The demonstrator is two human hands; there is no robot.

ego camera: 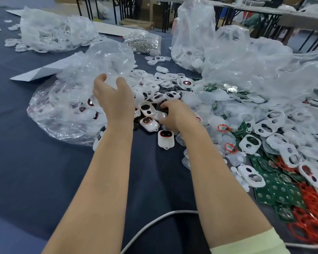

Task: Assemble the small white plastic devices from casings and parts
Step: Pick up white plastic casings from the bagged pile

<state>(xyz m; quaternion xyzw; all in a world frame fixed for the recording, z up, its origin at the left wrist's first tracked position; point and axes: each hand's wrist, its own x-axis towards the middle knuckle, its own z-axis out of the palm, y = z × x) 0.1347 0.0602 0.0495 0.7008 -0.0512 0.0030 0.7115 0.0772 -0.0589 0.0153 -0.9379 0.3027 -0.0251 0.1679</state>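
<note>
The fingers (166,105) of the right hand (175,116) were curled down into the heap of white casings (155,84) at mid-bench (35,171); whether one was gripped could not be told. The left hand (114,97) was held raised, fingers loosely spread at a clear plastic bag (68,110). Part-picking was judged in hand; next, one casing would need singling out. Green circuit boards (275,192) and red rings (314,215) lay rightward, and crumpled bags crowded the heap.
</note>
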